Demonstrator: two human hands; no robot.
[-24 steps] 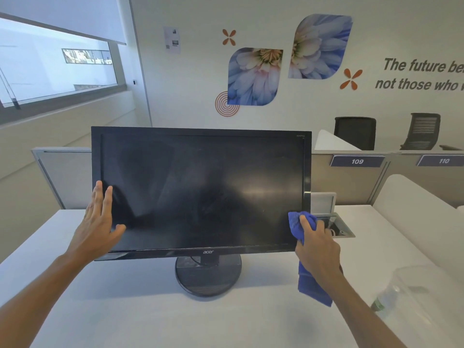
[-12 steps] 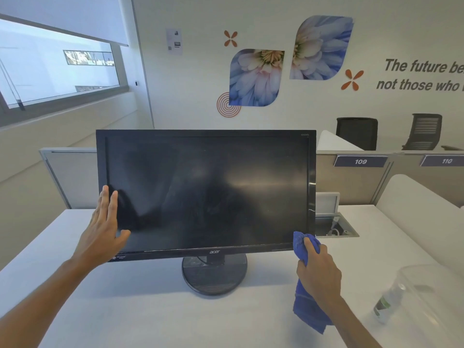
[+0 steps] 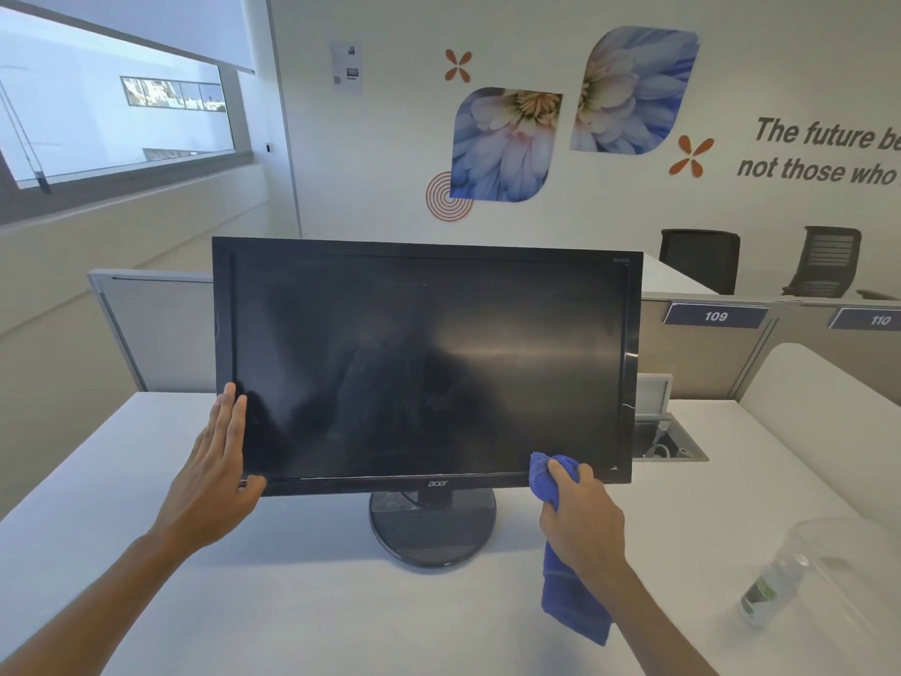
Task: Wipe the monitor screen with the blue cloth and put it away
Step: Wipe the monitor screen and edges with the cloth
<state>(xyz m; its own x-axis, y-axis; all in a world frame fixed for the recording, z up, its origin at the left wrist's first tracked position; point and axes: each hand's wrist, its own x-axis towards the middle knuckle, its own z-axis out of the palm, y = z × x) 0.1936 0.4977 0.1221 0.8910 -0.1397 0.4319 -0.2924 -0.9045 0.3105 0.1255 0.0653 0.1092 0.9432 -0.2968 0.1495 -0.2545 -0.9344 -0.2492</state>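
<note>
A black monitor (image 3: 424, 363) with a dark screen stands on a round base in the middle of the white desk (image 3: 302, 597). My left hand (image 3: 214, 475) lies flat on its lower left bezel, fingers straight, thumb under the bottom edge. My right hand (image 3: 582, 519) grips the bunched blue cloth (image 3: 553, 473) and presses it on the screen's lower right corner. The rest of the cloth hangs below my wrist.
A clear plastic box (image 3: 848, 568) sits at the desk's right edge with a small spray bottle (image 3: 765, 592) seen through it. An open cable well (image 3: 668, 444) lies behind the monitor's right side. Grey partitions (image 3: 156, 329) bound the desk's far side.
My right hand has slid the cloth down the screen's right edge and then left along the bottom. My left hand stays on the left bezel. The camera has shifted slightly.
</note>
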